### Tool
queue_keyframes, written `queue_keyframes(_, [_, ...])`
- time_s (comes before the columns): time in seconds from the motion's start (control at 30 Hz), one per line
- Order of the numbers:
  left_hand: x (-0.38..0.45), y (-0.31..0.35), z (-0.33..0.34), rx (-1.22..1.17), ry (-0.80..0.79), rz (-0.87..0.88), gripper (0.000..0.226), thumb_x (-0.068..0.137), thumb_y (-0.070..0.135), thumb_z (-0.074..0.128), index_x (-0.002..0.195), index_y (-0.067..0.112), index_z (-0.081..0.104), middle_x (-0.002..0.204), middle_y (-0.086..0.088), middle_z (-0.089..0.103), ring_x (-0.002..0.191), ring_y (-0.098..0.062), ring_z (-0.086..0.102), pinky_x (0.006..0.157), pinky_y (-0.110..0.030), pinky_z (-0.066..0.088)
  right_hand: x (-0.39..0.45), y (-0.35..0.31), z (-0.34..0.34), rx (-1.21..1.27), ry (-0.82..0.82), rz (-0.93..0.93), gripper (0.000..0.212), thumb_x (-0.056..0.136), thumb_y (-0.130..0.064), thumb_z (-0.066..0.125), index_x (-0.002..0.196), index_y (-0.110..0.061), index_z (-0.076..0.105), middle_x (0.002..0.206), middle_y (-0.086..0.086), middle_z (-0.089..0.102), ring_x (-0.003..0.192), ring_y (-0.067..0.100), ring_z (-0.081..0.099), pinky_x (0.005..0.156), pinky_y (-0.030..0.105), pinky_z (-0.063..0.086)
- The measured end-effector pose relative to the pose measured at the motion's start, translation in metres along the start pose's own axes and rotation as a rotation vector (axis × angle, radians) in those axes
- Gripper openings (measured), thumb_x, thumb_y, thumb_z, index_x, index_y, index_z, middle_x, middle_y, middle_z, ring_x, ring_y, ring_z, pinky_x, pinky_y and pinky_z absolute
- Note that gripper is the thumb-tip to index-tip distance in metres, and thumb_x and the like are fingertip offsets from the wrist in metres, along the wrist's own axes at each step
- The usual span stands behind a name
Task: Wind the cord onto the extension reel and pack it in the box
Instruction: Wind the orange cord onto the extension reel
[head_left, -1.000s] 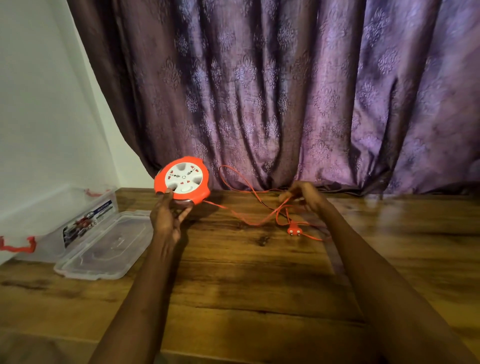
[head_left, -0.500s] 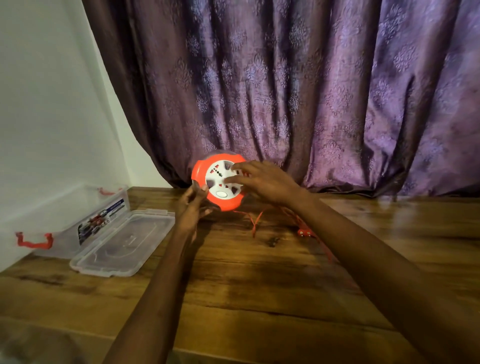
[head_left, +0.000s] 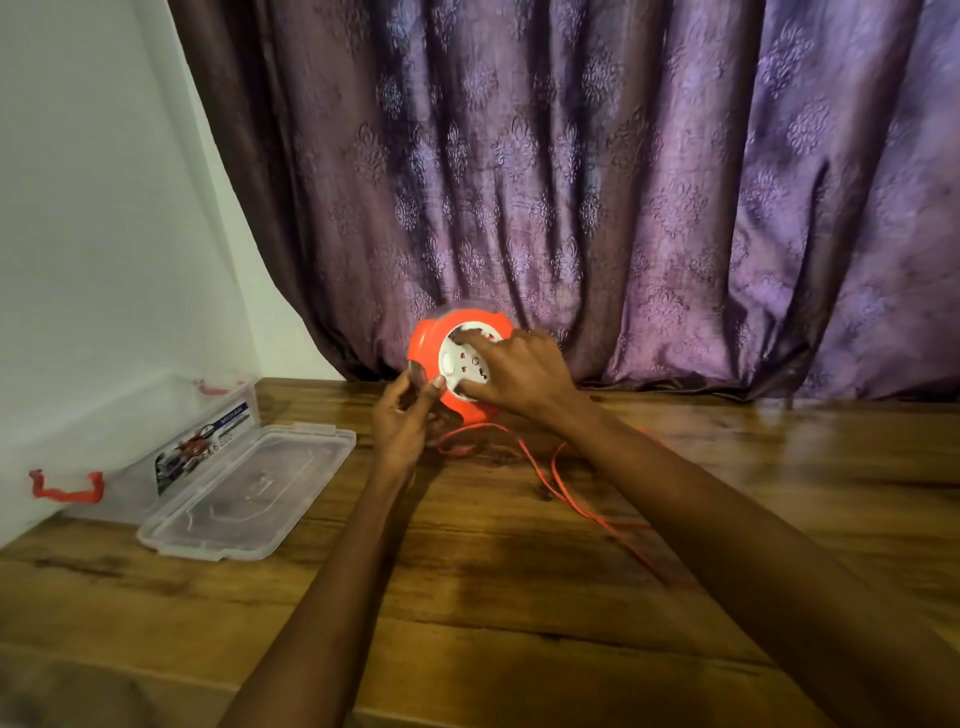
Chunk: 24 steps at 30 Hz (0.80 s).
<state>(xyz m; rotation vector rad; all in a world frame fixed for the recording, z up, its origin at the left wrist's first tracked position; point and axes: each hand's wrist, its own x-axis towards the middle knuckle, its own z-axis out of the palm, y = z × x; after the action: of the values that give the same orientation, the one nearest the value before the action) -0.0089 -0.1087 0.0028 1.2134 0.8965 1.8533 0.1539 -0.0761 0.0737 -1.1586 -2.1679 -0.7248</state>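
Both hands' curled grip on the upright reel (head_left: 451, 364)

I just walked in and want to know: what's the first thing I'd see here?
The bright orange round extension reel with a white socket face, held up above the wooden table by the left hand and right hand. Behind it hangs a big purple patterned curtain, and a thin orange cord trails across the table.
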Motion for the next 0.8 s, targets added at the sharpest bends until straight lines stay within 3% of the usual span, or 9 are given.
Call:
queue_keyframes(0.1, [0.002,-0.005,0.001,0.029,0.01,0.049,0.031,0.092,0.017,0.071,0.121,0.008,0.069,0.117,-0.019,0.071,0.1,-0.025,0.07,0.086,-0.042,0.059,0.003,-0.02,0.005,0.359,-0.039,0.511,0.072,0.058,-0.076,0.057,0.121,-0.039,0.053,0.102,0.007,0.074,0.095,0.029,0.069,0.08,0.036,0.05])
queue_keyframes(0.17, [0.004,-0.011,0.0,0.08,0.029,0.07,0.03,0.09,0.02,0.074,0.118,0.012,0.071,0.12,-0.02,0.069,0.107,-0.027,0.07,0.089,-0.043,0.059,0.007,-0.026,0.008,0.766,-0.123,0.768,0.069,0.058,-0.07,0.064,0.113,-0.027,0.063,0.097,0.003,0.074,0.087,0.023,0.07,0.079,0.036,0.052])
queue_keyframes(0.23, [0.006,-0.016,-0.002,0.13,0.049,0.095,0.026,0.087,0.021,0.077,0.112,0.013,0.073,0.116,-0.022,0.068,0.105,-0.027,0.07,0.089,-0.045,0.058,0.008,-0.029,0.014,1.165,-0.118,0.908,0.04,0.07,-0.052,0.074,0.087,-0.015,0.071,0.071,0.005,0.074,0.062,0.021,0.071,0.057,0.033,0.055])
queue_keyframes(0.33, [0.004,-0.018,-0.003,0.167,0.04,0.109,0.018,0.085,0.026,0.078,0.102,0.021,0.076,0.107,-0.015,0.074,0.099,-0.024,0.071,0.092,-0.05,0.058,0.003,-0.029,0.024,1.321,-0.107,0.95,0.031,0.081,-0.043,0.074,0.07,-0.016,0.063,0.052,0.005,0.067,0.036,0.014,0.054,0.035,0.018,0.034])
queue_keyframes(0.43, [0.002,-0.018,-0.003,-0.03,0.037,-0.028,0.032,0.084,0.027,0.079,0.114,0.017,0.073,0.111,-0.011,0.076,0.095,-0.029,0.073,0.082,-0.045,0.06,0.003,-0.022,0.026,1.167,-0.204,0.835,0.03,0.087,-0.047,0.066,0.087,-0.017,0.063,0.063,0.004,0.073,0.046,0.018,0.06,0.046,0.028,0.047])
queue_keyframes(0.5, [0.002,-0.015,-0.006,-0.087,0.066,-0.085,0.034,0.084,0.03,0.08,0.113,0.014,0.072,0.097,-0.004,0.074,0.068,-0.018,0.067,0.058,-0.03,0.057,-0.001,-0.009,0.023,0.751,-0.159,0.722,0.029,0.086,-0.048,0.062,0.104,-0.026,0.067,0.09,0.003,0.077,0.079,0.026,0.07,0.071,0.036,0.054])
queue_keyframes(0.57, [0.004,-0.012,-0.01,-0.064,0.096,-0.112,0.033,0.088,0.03,0.076,0.114,0.01,0.07,0.084,0.002,0.072,0.059,-0.01,0.061,0.048,-0.023,0.051,-0.008,0.001,0.02,0.431,-0.054,0.427,0.025,0.09,-0.041,0.057,0.114,-0.033,0.063,0.111,-0.002,0.071,0.102,0.029,0.065,0.081,0.039,0.053])
queue_keyframes(0.67, [0.008,-0.006,-0.016,-0.01,0.055,-0.104,0.022,0.095,0.024,0.068,0.11,0.009,0.069,0.076,0.003,0.07,0.057,-0.01,0.064,0.049,-0.023,0.055,-0.013,0.015,0.017,0.203,-0.106,-0.131,0.036,0.092,-0.025,0.055,0.127,-0.033,0.06,0.125,0.002,0.057,0.111,0.027,0.054,0.086,0.041,0.048])
queue_keyframes(0.8, [0.011,-0.001,-0.024,0.086,-0.058,-0.131,0.011,0.098,0.021,0.063,0.106,0.016,0.067,0.069,0.009,0.071,0.056,-0.007,0.066,0.052,-0.023,0.056,-0.006,0.026,0.004,-0.075,-0.168,-0.463,0.055,0.085,-0.022,0.03,0.13,-0.038,0.057,0.14,0.008,0.052,0.116,0.03,0.054,0.087,0.039,0.044])
